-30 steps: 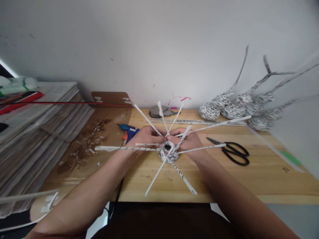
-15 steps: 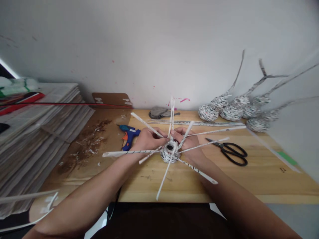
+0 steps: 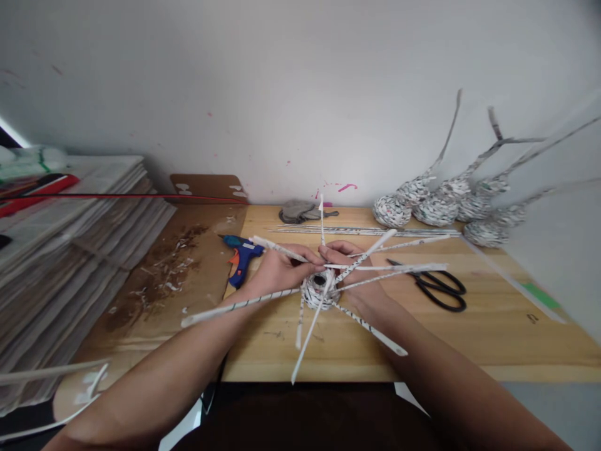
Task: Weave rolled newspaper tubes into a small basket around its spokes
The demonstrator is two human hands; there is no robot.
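Note:
A small round weave of rolled newspaper with a dark hole in its top sits on the wooden table between my hands. Several paper strips fan out from it on all sides. My left hand pinches a paper strip at the far left rim of the weave. Opposite it, my right hand has thumb and fingers closed on the strips at the far right rim. One white strip lies across the right hand, pointing right. The fingertips of both hands nearly meet, and the undersides of the fingers are hidden.
A blue glue gun lies left of my left hand, black-handled scissors right of my right. Behind are loose paper rods, a grey cloth item and several finished woven gourd shapes. Stacked newspapers stand at left.
One strip that stood upright at the back now lies over to the right across my right hand. A short strip at the lower left has swung downward. Both hands stay at the rim.

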